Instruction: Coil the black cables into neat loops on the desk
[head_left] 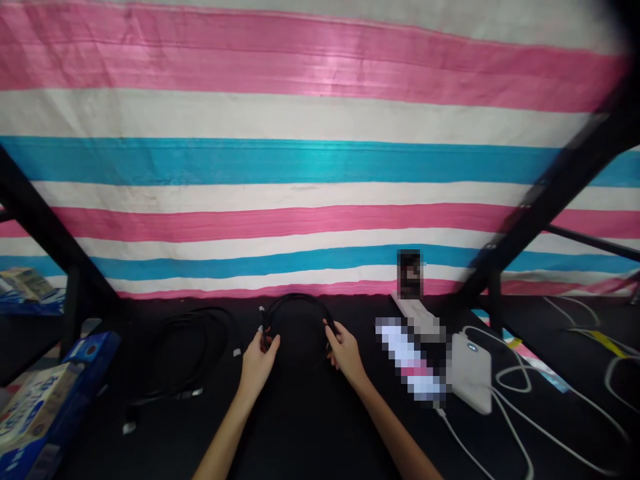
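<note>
My left hand (260, 357) is closed around one side of a looped black cable (299, 297), near a silver plug (261, 311) that sticks up by the fingers. On the other side of the loop, my right hand (343, 350) has its fingers wrapped round the same cable. The cable arches between the two hands above the black tabletop (305, 427). Left of my left hand lies another black cable (203, 353) in loose coils, with pale metal plugs at its ends. What the fingers cover of the held cable is hidden.
To the right lie a blurred-out lit screen (413, 367), a white power bank (470, 370) and white cords (520, 367). Blue and cream packages (45, 407) sit at left. Black frame bars (530, 200) slant on both sides before a striped sheet (320, 160).
</note>
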Demonstrator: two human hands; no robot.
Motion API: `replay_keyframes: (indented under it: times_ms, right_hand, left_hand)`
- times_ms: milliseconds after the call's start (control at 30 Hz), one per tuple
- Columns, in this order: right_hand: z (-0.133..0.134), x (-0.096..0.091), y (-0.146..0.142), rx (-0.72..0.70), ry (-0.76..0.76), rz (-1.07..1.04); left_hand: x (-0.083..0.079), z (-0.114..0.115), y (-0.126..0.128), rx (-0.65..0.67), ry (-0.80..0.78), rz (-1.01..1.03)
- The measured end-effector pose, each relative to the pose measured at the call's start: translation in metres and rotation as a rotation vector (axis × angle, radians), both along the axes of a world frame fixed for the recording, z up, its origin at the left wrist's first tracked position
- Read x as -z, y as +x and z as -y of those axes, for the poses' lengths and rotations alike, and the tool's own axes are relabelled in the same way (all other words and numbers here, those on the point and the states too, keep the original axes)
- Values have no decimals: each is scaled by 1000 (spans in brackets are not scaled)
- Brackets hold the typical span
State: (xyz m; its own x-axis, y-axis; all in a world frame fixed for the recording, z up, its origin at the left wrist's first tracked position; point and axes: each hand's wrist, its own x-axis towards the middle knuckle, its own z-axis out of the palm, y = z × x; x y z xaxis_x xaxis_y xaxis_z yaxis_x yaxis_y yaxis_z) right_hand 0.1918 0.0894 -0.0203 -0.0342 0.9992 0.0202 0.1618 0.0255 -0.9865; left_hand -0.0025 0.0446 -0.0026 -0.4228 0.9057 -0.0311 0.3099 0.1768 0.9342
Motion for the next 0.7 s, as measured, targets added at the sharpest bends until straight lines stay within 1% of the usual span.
replay_keyframes:
  times_ms: [67,133,167,300,400,500,567,633,700]
  right_hand:
    - [-4,3,2,6,-14,-44]
    - [-8,6,3,11,-42,-75]
    - [-10,8,4,10,-53,-82]
    - [-15,10,7,-6,-88,-102]
    - [-16,8,9,-24,-79,-148]
    - [-14,9,11,-13,-16,-175]
    - [-9,13,12,24,57,-161]
    - [-5,18,14,43,127,-113]
    - [-3,22,17,44,160,-46]
  left_hand:
    - [2,-1,-4,-46,-86,-307]
    - [6,-2,-5,-58,-130,-483]
    - [8,-3,-6,-32,-117,-527]
    - [12,-1,-4,84,11,-611]
    - [5,1,-5,103,47,-634]
    - [-4,7,-8,104,64,-642]
    - [-8,15,-10,51,79,-646]
    - [-11,26,-13,-41,101,-657]
    - [-12,38,-19,-129,133,-707]
